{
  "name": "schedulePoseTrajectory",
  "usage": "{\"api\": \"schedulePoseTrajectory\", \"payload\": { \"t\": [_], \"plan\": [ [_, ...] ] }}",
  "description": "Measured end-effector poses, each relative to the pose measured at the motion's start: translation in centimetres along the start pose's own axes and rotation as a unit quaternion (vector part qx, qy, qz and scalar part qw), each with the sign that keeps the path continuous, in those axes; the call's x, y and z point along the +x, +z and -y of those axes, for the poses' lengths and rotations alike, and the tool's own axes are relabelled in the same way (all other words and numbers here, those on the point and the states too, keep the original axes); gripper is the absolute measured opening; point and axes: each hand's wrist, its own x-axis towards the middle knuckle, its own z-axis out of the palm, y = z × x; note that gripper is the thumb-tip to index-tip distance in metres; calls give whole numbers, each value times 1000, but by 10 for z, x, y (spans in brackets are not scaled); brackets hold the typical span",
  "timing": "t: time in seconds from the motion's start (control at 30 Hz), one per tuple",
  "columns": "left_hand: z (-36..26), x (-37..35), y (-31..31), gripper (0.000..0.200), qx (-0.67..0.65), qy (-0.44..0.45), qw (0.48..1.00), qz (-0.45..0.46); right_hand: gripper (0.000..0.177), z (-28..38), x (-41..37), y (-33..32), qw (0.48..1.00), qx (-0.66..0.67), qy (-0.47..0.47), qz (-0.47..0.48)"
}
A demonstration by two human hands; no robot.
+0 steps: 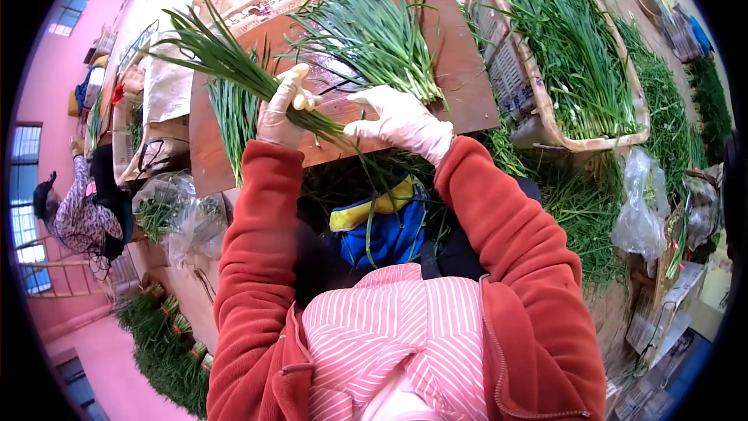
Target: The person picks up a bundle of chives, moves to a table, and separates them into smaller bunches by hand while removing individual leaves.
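My left hand [285, 109], in a pale glove, is closed round a bunch of long green chives [243, 72]. The leaves fan out to the upper left, and the stem ends point toward my right hand [403, 119]. That hand, gloved too, has its thumb and fingers apart, with the thumb close by the stem ends. Both hands are over the near part of a brown board [466, 101]. A large pile of chives [374, 35] lies on the board beyond my right hand. A smaller heap [234, 113] lies at the board's left side, partly behind my left arm.
At the right stands a crate [538, 101] packed with chives. A clear plastic bag [643, 203] hangs below it, near loose greens [584, 226]. Tied bundles [167, 343] lie at lower left. Another person [82, 203] is at the far left. Blue and yellow cloth [382, 226] lies at my lap.
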Motion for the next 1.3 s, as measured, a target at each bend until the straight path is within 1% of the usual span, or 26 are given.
{"api": "schedulePoseTrajectory", "payload": {
  "t": [0.03,0.07,0.1,0.13,0.17,0.2,0.23,0.3,0.37,0.4,0.43,0.47,0.5,0.57,0.67,0.7,0.77,0.8,0.87,0.97,1.03,1.1,1.17,1.23,1.27,1.3],
  "plan": [
    [1,-1,4,31,-50,-12,999,10,65,5,1,4,999,25,-39,-4],
    [3,-2,7,27,-123,-20,992,27,71,22,0,0,994,95,-25,58],
    [4,-3,11,23,-199,-47,978,47,73,18,8,27,984,142,-103,-25],
    [7,-2,11,25,-242,-62,967,42,67,6,6,35,977,207,-4,57],
    [9,-1,10,28,-284,-75,955,36,60,21,0,32,949,266,96,140],
    [7,-2,11,28,-292,-96,952,13,44,26,-2,39,887,398,172,161],
    [8,-3,8,30,-290,-102,951,12,37,31,-3,38,916,325,191,138],
    [5,-11,18,45,-207,-107,969,-83,33,37,-3,46,948,262,164,75],
    [25,-20,1,60,-146,-136,974,-103,30,43,-1,46,964,157,207,61],
    [27,-30,18,62,-99,-67,977,-176,29,31,0,60,990,49,134,16],
    [26,-38,27,55,-76,-57,972,-216,28,21,0,75,996,-59,58,-29],
    [28,-40,21,50,-27,-76,969,-234,25,28,-2,81,985,-156,62,-31],
    [29,-42,16,46,21,-96,963,-252,23,30,-3,87,984,-169,53,-18],
    [30,-47,12,41,-11,-54,959,-278,23,33,-3,97,990,-134,7,-48],
    [14,-51,7,40,-73,10,953,-295,19,40,-1,95,988,-152,-20,-11],
    [2,-45,-1,38,-20,68,949,-307,19,35,-2,96,988,-152,-21,-7],
    [-32,-43,-33,31,45,101,932,-345,20,19,-7,96,970,-229,-48,68],
    [-55,-46,-46,31,46,109,932,-343,21,17,-11,94,974,-206,-70,56],
    [-79,-46,-109,32,49,86,946,-307,23,18,-14,88,952,-275,-34,129],
    [-83,-43,-196,32,156,-4,921,-356,34,13,-25,88,892,-383,73,228],
    [-71,-40,-233,34,214,-59,906,-360,36,13,-25,83,852,-396,133,316],
    [-50,-29,-260,35,199,-79,908,-360,36,6,-27,84,853,-390,137,318],
    [-23,-17,-290,39,287,-75,891,-343,36,6,-26,83,868,-375,134,296],
    [11,-1,-336,42,435,-28,838,-329,35,6,-26,82,873,-370,124,291],
    [-7,-9,-301,58,480,-73,828,-281,34,6,-26,81,881,-367,113,277],
    [-16,-9,-276,58,478,-74,830,-277,33,5,-26,80,888,-365,103,261]
  ]
}}
